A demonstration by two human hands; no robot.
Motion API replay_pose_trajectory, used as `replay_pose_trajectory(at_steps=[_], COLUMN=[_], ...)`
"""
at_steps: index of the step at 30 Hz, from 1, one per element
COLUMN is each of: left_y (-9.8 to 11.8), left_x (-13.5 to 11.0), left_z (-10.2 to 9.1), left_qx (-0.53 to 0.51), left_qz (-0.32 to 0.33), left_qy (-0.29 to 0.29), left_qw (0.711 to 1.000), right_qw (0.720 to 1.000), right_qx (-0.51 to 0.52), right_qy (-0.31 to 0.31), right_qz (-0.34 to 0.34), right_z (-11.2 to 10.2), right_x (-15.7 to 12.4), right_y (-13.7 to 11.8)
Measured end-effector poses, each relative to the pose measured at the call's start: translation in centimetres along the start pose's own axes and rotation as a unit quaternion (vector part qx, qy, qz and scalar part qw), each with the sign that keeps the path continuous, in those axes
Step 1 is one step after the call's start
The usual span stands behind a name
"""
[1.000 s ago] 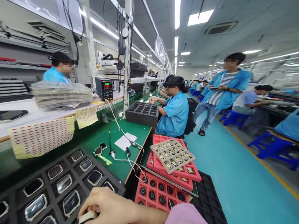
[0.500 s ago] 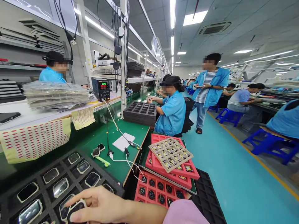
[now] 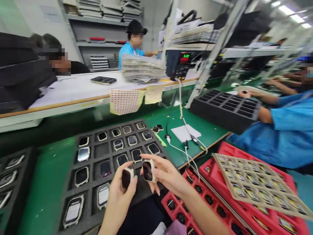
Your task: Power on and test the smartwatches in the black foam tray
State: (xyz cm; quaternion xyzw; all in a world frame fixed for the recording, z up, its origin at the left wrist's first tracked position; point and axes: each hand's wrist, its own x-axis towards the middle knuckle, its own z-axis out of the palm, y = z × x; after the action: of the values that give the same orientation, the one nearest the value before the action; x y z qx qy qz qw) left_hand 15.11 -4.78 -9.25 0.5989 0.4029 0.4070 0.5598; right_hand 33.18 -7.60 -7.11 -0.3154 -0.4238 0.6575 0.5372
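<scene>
My left hand [image 3: 119, 186] is closed around a smartwatch case [image 3: 127, 178] with a dark screen and a pale frame. Just to its right, my right hand [image 3: 162, 173] grips a second smartwatch case [image 3: 148, 170], its dark face turned toward me. The two cases are close together but apart. Both hands are over the near right part of a black foam tray [image 3: 101, 149], whose pockets hold several more watch cases, one with a purplish edge [image 3: 105, 168]. Some pockets behind my hands are hidden.
Red trays [image 3: 168, 209] with round black parts lie to the right, beneath a beige tray [image 3: 221, 163]. White cables [image 3: 179, 149] cross the green bench [image 3: 49, 182]. A power supply [image 3: 178, 63] stands on the shelf. A co-worker in blue [image 3: 290, 114] sits at the right.
My view has swung left and down toward the black tray. My left hand has come into view holding a watch case. My right hand, holding a case before too, now appears beside it.
</scene>
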Motion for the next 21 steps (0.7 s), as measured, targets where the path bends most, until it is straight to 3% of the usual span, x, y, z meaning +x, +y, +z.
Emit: replay_pose_trajectory(at_steps=[5,10,14,21], left_y=[0.0,0.3,0.5,-1.9], left_x=[0.1,-0.1,-0.4,-1.0], left_z=[-0.1,-0.3,-0.1,0.0], left_qx=[-0.028,-0.023,-0.021,-0.039], left_qz=[-0.016,-0.028,-0.03,-0.042], left_qy=[-0.018,-0.03,-0.025,0.032], left_qw=[0.999,0.999,0.999,0.998], right_qw=[1.0,0.997,0.998,1.0], right_qx=[-0.024,-0.053,-0.051,0.002], right_qy=[0.005,0.054,0.041,0.023], right_qz=[0.019,0.032,0.009,0.008], right_z=[0.4,0.9,0.7,0.3], right_x=[0.0,-0.1,0.1,-0.5], right_y=[-0.4,-0.5,0.0,1.4])
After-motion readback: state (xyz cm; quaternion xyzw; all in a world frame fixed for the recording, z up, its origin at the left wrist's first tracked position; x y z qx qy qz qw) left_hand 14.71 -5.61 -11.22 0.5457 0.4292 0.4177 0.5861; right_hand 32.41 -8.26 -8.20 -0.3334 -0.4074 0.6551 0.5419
